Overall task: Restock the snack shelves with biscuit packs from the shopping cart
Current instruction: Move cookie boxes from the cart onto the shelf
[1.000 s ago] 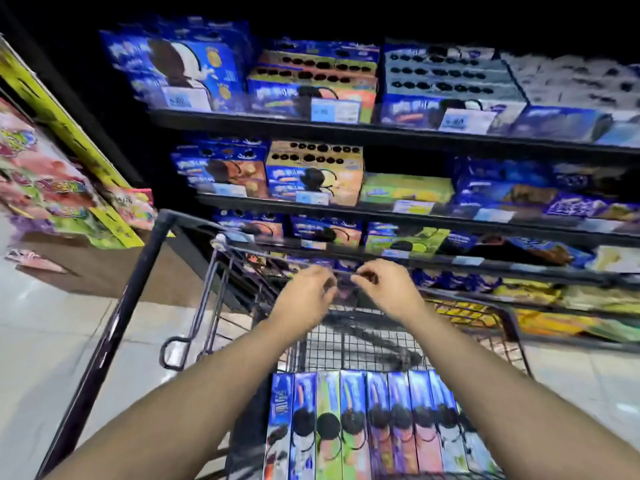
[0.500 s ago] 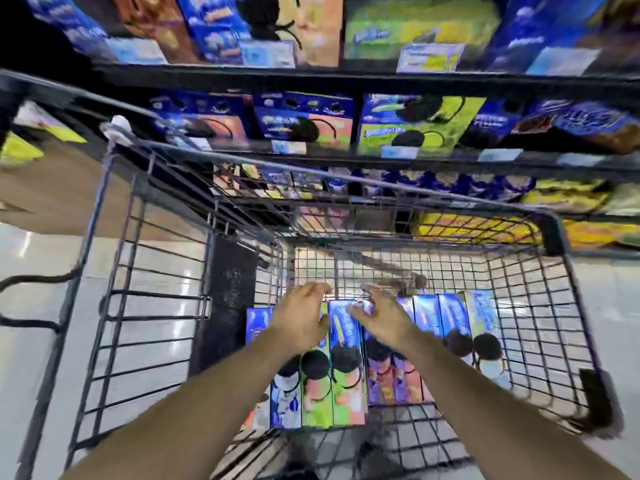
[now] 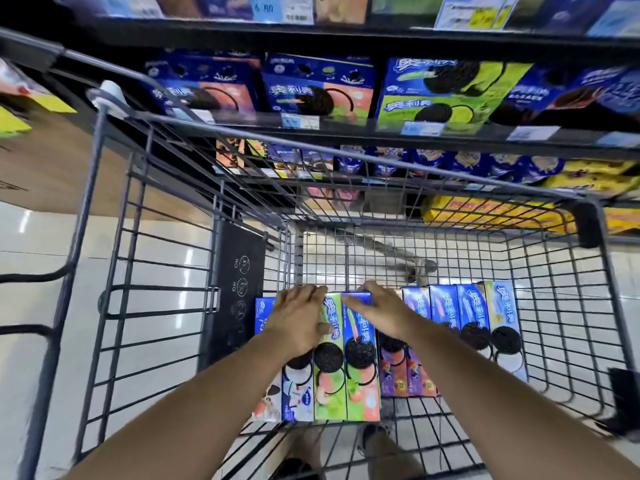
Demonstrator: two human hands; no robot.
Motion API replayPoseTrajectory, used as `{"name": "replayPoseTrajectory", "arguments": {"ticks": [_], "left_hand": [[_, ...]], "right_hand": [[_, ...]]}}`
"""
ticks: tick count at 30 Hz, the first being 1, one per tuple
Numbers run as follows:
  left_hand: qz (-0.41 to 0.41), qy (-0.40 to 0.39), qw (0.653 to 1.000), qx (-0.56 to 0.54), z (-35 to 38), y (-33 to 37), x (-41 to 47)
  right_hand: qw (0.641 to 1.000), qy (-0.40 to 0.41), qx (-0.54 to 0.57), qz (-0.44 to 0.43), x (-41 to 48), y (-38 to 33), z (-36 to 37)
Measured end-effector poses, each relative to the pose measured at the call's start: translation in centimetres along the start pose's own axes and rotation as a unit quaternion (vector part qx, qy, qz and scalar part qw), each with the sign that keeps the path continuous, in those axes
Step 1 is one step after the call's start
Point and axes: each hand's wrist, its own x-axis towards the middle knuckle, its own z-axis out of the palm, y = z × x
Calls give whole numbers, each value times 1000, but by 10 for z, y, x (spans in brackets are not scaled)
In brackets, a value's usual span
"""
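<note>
A row of upright biscuit packs [image 3: 329, 382] stands in the wire shopping cart [image 3: 156, 306], with a few more packs [image 3: 474, 317] at the row's right end. My left hand [image 3: 298, 320] lies over the leftmost packs, fingers hooked over their far ends and thumb on a green pack. My right hand [image 3: 377, 306] grips the packs just right of a blue and green pack [image 3: 360, 382], its fingers curled over their tops. The snack shelves [image 3: 381, 136] behind the cart hold similar boxes [image 3: 318, 88].
A black flap [image 3: 235, 289] hangs on the cart's left inner wall. A brown cardboard box [image 3: 52, 174] sits on the floor at left, beside glossy tiles [image 3: 34, 254]. Lower shelves show yellow bags [image 3: 485, 209]. My shoe [image 3: 374, 434] shows under the cart.
My view has dropped from the shelves into the cart. Both hands came down from the cart's rim onto the packs and closed over their far ends.
</note>
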Motion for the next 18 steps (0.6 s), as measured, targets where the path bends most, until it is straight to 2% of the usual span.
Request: {"name": "replayPoseTrajectory", "arguments": {"ticks": [4, 9, 14, 18], "left_hand": [[2, -1, 1000, 10, 0, 1, -3], [7, -18, 1000, 6, -2, 1, -1], [5, -14, 1000, -10, -2, -3, -2], [-31, 6, 992, -119, -9, 2, 1]], "right_hand": [[999, 30, 10, -21, -5, -4, -1], [971, 26, 237, -21, -22, -2, 14], [946, -62, 318, 29, -44, 28, 52], [943, -92, 315, 51, -55, 48, 64]]}}
